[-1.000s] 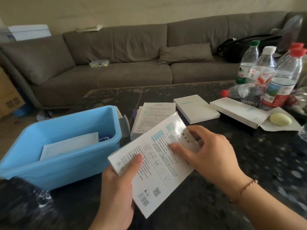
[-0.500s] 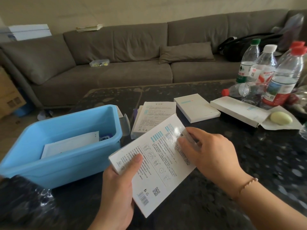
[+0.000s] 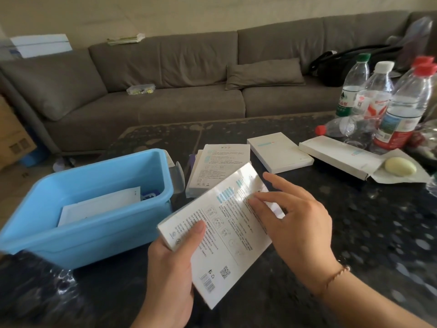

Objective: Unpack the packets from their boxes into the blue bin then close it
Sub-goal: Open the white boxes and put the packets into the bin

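My left hand (image 3: 172,263) grips a flat white box (image 3: 220,235) by its lower left edge, thumb on the printed face. My right hand (image 3: 295,223) pinches the clear wrap at the box's right edge with thumb and fingertip, the other fingers spread. The open blue bin (image 3: 94,233) stands to the left with a white packet (image 3: 99,207) lying inside. A stack of white boxes (image 3: 222,166) lies behind the held box, with another box (image 3: 279,150) and a longer opened box (image 3: 335,155) to its right.
Several water bottles (image 3: 402,110) stand at the table's right rear, one lying down. A pale oval object (image 3: 399,166) sits on the opened box flap. A brown sofa (image 3: 189,91) runs behind the dark speckled table (image 3: 354,233). A cardboard carton (image 3: 11,138) is at far left.
My right hand has shifted along the box's right edge and its fingers have spread; the clear wrap now shows lifted glare near the top corner. The left hand keeps its hold.
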A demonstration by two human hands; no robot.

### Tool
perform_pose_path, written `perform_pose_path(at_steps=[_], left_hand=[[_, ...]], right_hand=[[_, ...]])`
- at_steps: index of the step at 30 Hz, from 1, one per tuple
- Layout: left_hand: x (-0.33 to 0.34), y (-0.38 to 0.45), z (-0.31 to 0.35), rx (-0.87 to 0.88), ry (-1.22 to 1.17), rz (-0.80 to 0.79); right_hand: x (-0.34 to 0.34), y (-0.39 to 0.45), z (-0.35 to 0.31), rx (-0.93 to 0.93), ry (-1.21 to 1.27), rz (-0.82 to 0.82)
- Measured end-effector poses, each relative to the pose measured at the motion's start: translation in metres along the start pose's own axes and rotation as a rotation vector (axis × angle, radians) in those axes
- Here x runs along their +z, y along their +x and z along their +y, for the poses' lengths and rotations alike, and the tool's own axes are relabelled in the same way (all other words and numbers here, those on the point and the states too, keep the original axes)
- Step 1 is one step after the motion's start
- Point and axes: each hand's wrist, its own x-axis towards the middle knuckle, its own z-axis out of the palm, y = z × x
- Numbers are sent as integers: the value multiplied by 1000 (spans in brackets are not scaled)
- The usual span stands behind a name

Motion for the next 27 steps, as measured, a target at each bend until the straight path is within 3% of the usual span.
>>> perform_pose_path(at_steps=[8, 18, 23, 27], left_hand=[[1, -3, -4, 102, 125, 40], [4, -11, -10, 265, 252, 43], [5, -5, -9, 168, 60, 169], [8, -5, -5, 101, -87, 177]], right_hand=[[10, 0, 5, 358, 348, -220], [11, -6, -7, 209, 148, -284], [5, -6, -11, 245, 363, -261], [7, -6, -6, 252, 329, -234]])
